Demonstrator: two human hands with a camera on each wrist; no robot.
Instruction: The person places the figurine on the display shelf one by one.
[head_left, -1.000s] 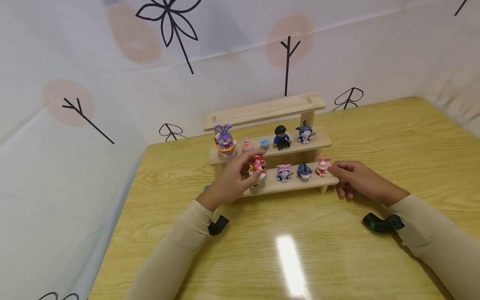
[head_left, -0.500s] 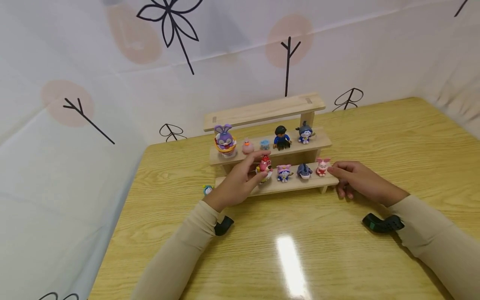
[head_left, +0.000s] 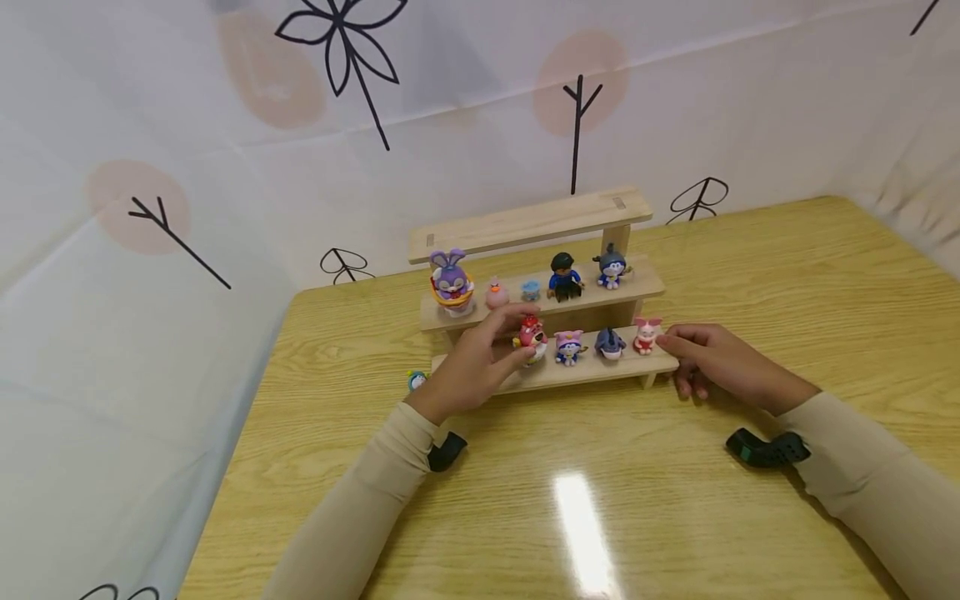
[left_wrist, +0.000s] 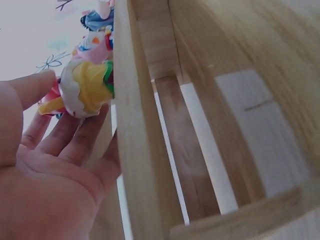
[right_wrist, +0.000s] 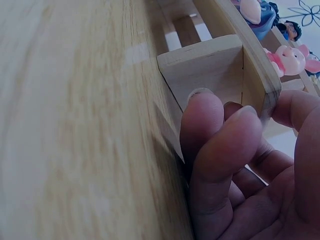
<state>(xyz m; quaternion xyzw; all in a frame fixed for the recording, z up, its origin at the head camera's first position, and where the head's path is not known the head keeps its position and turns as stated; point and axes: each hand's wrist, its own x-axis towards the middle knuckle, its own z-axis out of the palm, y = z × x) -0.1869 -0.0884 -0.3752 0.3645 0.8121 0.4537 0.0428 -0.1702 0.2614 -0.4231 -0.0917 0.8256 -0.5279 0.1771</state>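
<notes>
My left hand (head_left: 480,362) pinches a pink bear figurine (head_left: 532,335) between thumb and fingers, at the left part of the bottom tier of a wooden display stand (head_left: 555,373). In the left wrist view the figurine's yellow and white body (left_wrist: 89,87) sits at the tier's edge. My right hand (head_left: 708,354) grips the right end of that tier, its thumb beside a piglet figurine (head_left: 646,337) and its other fingers curled below the board. Between the hands stand a figurine in a pink hat (head_left: 568,347) and a grey-blue donkey figurine (head_left: 610,344).
The middle tier bears a purple rabbit figurine (head_left: 452,283), a pink bird figurine (head_left: 497,293), a small blue figurine (head_left: 531,290), a black-haired toy man (head_left: 564,277) and a grey-hooded figurine (head_left: 611,268). Another small figurine (head_left: 417,380) is left of the stand. A patterned cloth (head_left: 480,108) hangs behind.
My left hand has shifted a little right along the bottom tier with the bear figurine, closer to the pink-hatted one, then stayed there. My right hand has kept its place.
</notes>
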